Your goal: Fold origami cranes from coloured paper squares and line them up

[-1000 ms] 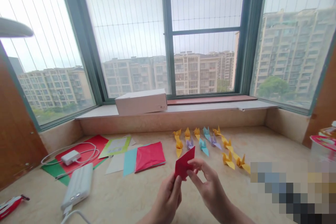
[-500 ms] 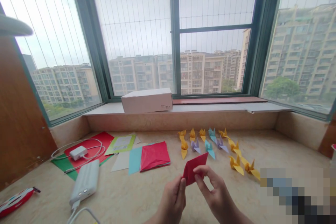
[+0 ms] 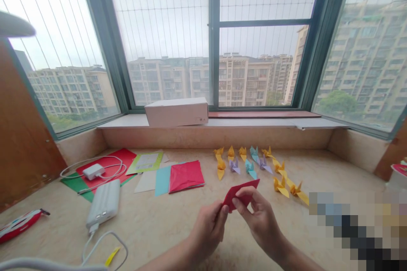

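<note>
A folded piece of red origami paper (image 3: 241,190) is held up above the stone counter between both hands. My left hand (image 3: 211,222) pinches its lower left corner with thumb and fingers. On its near face and right side, my right hand (image 3: 258,211) grips it between thumb and index finger. Behind the hands stand several folded paper cranes, among them a yellow crane (image 3: 221,166), a purple crane (image 3: 234,165) and a light blue crane (image 3: 250,169). Left of the hands lies a stack of red paper sheets (image 3: 186,176), partly over a light blue sheet (image 3: 162,181).
At the left are a white power bank (image 3: 104,203) with cables, a white charger (image 3: 93,171) on red and green sheets, and a red-and-white tool (image 3: 22,224). A white box (image 3: 177,112) rests on the window ledge. The lower right is pixelated.
The red paper has tilted flatter and its open fold has narrowed, with both hands still on it. The camera view has shifted, so the counter things appear higher.
</note>
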{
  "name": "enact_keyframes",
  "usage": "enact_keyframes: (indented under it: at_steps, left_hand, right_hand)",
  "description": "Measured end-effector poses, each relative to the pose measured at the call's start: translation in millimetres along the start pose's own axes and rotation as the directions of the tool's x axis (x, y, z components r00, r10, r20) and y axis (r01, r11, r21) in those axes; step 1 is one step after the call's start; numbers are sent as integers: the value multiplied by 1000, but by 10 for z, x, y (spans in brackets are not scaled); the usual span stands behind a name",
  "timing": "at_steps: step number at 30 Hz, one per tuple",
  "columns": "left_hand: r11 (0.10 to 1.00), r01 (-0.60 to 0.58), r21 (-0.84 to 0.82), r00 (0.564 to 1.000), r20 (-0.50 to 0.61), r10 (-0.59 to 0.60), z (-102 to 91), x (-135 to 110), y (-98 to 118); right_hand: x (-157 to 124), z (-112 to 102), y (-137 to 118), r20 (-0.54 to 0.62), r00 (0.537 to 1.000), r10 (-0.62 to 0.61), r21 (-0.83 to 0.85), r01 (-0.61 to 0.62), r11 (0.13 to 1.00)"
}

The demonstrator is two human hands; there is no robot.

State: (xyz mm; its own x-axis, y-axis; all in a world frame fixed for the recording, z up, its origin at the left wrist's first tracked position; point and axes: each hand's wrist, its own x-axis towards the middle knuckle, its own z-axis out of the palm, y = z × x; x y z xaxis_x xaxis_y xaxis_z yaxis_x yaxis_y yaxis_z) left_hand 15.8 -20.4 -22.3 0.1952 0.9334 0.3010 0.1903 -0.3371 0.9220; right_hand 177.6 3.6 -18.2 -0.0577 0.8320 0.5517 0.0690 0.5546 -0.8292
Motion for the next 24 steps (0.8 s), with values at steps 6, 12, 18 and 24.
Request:
enact_keyframes:
  at_steps: [6,12,18,24]
  left_hand:
    - [987,-69,143,997,47,62,-11,0,1]
    - [976,-124,181,991,72,112,-18,26,-30]
    - [951,-192,244,980,95,173,-13,21,-95]
    - [938,-203,280,975,141,169,-66,29,-75]
  right_hand:
    - [42,-57,0,85,996,20,-30,-17,999]
    - [69,-32,-16,106,992,73,179,-91,980]
    - [55,-41,61,56,998,42,112,-49,992]
    - [44,-36,29,28,999,29,112,-32,993]
